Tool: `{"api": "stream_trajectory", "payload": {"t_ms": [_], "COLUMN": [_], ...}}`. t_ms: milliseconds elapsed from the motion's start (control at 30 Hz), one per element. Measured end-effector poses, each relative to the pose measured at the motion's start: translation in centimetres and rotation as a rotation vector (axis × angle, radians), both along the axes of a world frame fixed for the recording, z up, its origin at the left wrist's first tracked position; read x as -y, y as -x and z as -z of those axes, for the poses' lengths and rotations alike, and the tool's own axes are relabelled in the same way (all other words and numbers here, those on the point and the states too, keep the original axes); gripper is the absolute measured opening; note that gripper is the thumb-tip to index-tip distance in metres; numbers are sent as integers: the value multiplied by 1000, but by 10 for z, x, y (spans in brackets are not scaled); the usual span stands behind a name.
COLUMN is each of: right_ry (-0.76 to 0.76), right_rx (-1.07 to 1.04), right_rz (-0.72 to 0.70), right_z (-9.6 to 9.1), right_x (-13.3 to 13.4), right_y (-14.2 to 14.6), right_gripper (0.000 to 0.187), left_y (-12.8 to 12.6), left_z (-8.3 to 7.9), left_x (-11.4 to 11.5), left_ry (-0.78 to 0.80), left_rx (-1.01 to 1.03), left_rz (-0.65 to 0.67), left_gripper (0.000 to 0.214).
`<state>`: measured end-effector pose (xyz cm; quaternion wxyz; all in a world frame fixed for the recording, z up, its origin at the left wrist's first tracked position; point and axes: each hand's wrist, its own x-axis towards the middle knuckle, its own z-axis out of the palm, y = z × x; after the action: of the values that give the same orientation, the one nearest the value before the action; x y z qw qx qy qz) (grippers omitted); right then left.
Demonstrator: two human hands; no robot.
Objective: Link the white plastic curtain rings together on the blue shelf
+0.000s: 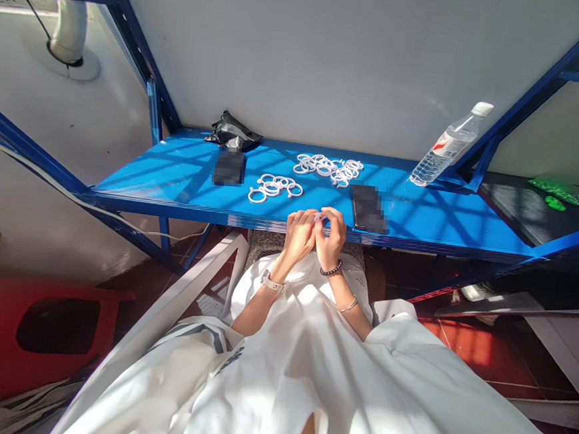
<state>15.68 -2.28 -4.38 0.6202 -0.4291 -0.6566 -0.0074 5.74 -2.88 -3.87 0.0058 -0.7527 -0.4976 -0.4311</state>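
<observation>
My left hand (299,232) and my right hand (331,237) meet just in front of the table's near edge, with fingers bent and fingertips together. A small whitish bit shows between the fingertips, mostly hidden, too small to name. Beyond my hands lie white plastic rings in two groups on the blue tabletop (173,171). The nearer group of rings (271,189) is a loose cluster of several. Farther back is a larger tangled pile of white rings (323,166). A dark phone (368,206) lies just past my right hand.
A black plastic bag (232,131) and a dark, blurred-out flat item (228,167) are at the back left. Toward the right stands a clear water bottle (445,149). Blue metal posts (546,77) frame the table. Green packets (557,191) lie on a dark surface farther right.
</observation>
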Motion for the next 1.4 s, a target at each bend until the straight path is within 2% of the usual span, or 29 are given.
{"api": "stream_trajectory", "payload": {"t_ms": [400,800,1400], "right_ry": [-10,68,78], "right_rx": [-6,-200,-246], "right_rz": [-8,-77,-95], "right_z": [-1,2,0], "right_x": [-1,-1,1], "right_y": [-1,-2,-1], "right_gripper": [17,17,15], "left_y": [0,3,2], "left_z": [2,-4,0], "left_x": [0,7,5], "left_ry": [11,52,65], "left_rx": [-11,-6,-26], "left_rz": [-4,60,31], "left_gripper": [33,36,41]}}
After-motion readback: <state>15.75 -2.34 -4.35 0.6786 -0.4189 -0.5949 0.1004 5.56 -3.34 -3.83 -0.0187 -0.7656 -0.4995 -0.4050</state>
